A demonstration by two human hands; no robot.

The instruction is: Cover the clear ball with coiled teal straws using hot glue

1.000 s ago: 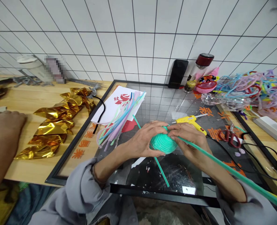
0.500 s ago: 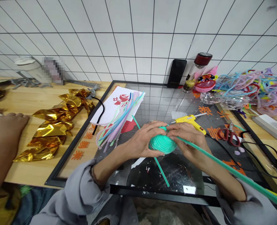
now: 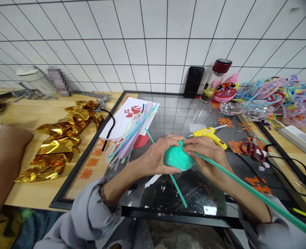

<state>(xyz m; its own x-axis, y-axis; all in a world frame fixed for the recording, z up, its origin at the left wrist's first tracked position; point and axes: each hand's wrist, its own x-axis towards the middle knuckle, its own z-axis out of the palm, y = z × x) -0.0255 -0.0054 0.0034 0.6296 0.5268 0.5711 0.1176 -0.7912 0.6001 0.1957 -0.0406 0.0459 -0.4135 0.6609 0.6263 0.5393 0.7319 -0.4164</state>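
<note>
My left hand [image 3: 156, 156] cups a round teal coil [image 3: 177, 159] made of wound tube, fingers wrapped over its top and left side. Pinched against the coil's right side, my right hand [image 3: 207, 154] holds the long teal tube [image 3: 256, 198] that runs off to the lower right over my forearm. Both hands hover above the dark glass of a black-framed board [image 3: 91, 152]. A loose teal tube [image 3: 178, 189] lies on the glass under the coil.
A yellow glue gun [image 3: 210, 134] lies just behind my hands, red scissors [image 3: 250, 148] and black cables to the right. Pastel tubes [image 3: 128, 138] on white paper, gold foil [image 3: 59, 138] left. Another person's arm [image 3: 2, 162] at far left. Phone [image 3: 193, 82], bottle [image 3: 216, 77], tangled tubes [image 3: 287, 97] behind.
My hands have stayed on the coil, shifting only slightly left as the view moved. The other person's hand at far left has moved and is now blurred.
</note>
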